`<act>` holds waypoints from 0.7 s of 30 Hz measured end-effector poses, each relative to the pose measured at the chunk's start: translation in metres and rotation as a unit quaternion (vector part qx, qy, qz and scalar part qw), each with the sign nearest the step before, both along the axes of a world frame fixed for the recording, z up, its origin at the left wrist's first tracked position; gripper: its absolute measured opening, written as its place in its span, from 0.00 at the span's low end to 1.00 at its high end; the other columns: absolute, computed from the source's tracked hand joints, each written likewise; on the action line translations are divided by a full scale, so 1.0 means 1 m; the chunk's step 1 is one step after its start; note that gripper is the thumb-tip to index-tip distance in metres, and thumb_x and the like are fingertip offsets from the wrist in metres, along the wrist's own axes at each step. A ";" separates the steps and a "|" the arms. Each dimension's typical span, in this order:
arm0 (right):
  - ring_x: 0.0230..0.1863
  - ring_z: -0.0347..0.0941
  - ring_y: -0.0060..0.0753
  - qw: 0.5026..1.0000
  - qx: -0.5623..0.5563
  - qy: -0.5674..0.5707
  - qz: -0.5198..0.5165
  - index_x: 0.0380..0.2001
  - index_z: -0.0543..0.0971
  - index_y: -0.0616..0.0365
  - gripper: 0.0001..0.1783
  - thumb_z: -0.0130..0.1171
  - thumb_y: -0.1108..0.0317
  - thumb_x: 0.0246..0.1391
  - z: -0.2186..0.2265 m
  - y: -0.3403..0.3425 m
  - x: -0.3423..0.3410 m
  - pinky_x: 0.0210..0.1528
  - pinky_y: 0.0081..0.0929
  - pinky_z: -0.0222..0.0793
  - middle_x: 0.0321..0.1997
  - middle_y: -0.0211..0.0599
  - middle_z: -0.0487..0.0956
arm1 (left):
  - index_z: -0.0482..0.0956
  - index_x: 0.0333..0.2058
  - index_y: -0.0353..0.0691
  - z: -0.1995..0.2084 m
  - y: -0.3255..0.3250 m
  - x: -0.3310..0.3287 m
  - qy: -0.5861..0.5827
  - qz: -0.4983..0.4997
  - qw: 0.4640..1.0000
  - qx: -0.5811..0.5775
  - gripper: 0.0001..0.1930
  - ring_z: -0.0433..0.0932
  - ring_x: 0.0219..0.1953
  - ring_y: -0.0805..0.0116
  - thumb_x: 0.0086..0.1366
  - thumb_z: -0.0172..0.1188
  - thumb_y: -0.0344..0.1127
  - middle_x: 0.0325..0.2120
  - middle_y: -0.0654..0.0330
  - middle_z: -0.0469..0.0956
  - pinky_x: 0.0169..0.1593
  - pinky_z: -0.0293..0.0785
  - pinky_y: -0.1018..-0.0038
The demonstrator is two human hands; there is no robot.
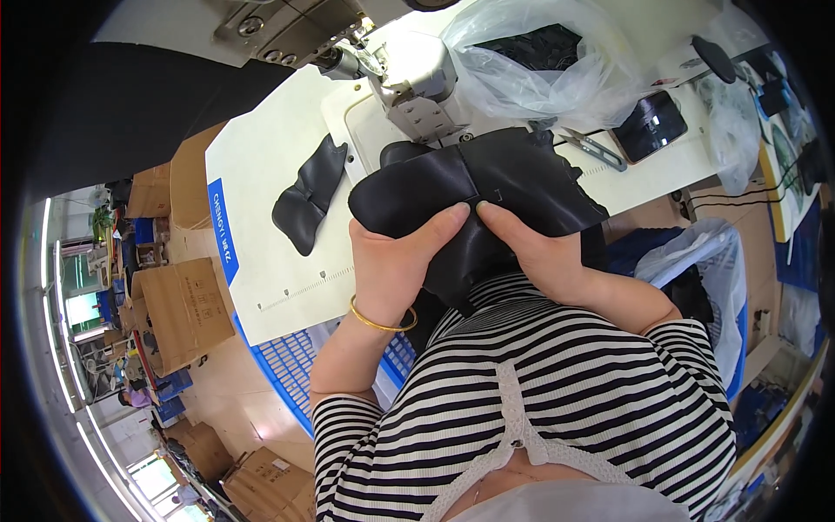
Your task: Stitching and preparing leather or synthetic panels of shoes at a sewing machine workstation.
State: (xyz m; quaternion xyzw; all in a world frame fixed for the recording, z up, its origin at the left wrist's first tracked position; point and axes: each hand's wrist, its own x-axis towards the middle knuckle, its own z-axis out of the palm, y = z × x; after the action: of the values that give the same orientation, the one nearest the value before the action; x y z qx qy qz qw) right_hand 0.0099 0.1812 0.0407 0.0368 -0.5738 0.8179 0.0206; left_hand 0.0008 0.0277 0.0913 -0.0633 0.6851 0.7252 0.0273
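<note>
Both my hands grip a black leather piece [513, 170] with a seam across it, just in front of the sewing machine head [417, 91]. My left hand [391, 261], a gold bangle at its wrist, presses its thumb on the seam. Close beside it, the thumb of my right hand [544, 252] presses on the same seam. The other fingers of both hands are hidden under the leather, which hangs down toward my striped top. Another cut black leather piece [311, 193] lies flat on the white sewing table [270, 270] to the left.
Thread snips [596, 150] and a dark phone [650, 126] lie on the right of the table. Behind them stands a clear plastic bag [539, 83] of black pieces. Blue baskets [287, 365] flank my lap, and cardboard boxes [183, 313] sit on the floor at left.
</note>
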 end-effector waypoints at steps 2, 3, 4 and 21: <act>0.38 0.73 0.19 1.000 -0.001 -0.005 0.005 0.41 0.77 0.63 0.12 0.62 0.77 0.51 0.000 0.000 0.000 0.41 0.18 0.71 0.38 0.30 0.78 | 0.79 0.38 0.31 -0.001 -0.001 -0.001 -0.005 0.000 1.000 0.005 0.16 0.80 0.33 0.73 0.50 0.70 0.25 0.33 0.58 0.81 0.39 0.77 0.77; 0.38 0.73 0.19 1.000 0.001 0.002 0.006 0.41 0.77 0.63 0.13 0.62 0.77 0.51 0.000 0.000 0.000 0.41 0.18 0.71 0.39 0.30 0.78 | 0.79 0.38 0.31 -0.001 -0.001 -0.001 -0.002 0.000 1.000 -0.002 0.15 0.80 0.32 0.73 0.49 0.70 0.25 0.33 0.58 0.81 0.39 0.77 0.78; 0.38 0.73 0.20 1.000 0.004 0.010 0.007 0.42 0.76 0.64 0.13 0.62 0.77 0.51 0.000 0.000 -0.001 0.41 0.18 0.71 0.39 0.31 0.78 | 0.79 0.37 0.31 -0.001 -0.002 -0.002 0.002 -0.001 1.000 -0.008 0.15 0.79 0.32 0.73 0.49 0.70 0.24 0.33 0.58 0.81 0.39 0.77 0.78; 0.21 0.70 0.14 0.997 -0.048 0.047 -0.033 0.34 0.78 0.63 0.06 0.56 0.71 0.59 0.038 -0.006 -0.046 0.18 0.12 0.64 0.27 0.28 0.78 | 0.80 0.35 0.32 0.023 -0.023 -0.042 0.025 0.036 0.996 0.075 0.14 0.80 0.30 0.71 0.47 0.68 0.21 0.30 0.58 0.81 0.37 0.78 0.76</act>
State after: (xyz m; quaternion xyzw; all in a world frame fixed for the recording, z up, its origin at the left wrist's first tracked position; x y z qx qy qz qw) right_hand -0.0364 0.1753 0.0791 0.0551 -0.5330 0.8409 0.0765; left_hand -0.0414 0.0047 0.1139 -0.0676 0.6265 0.7764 -0.0112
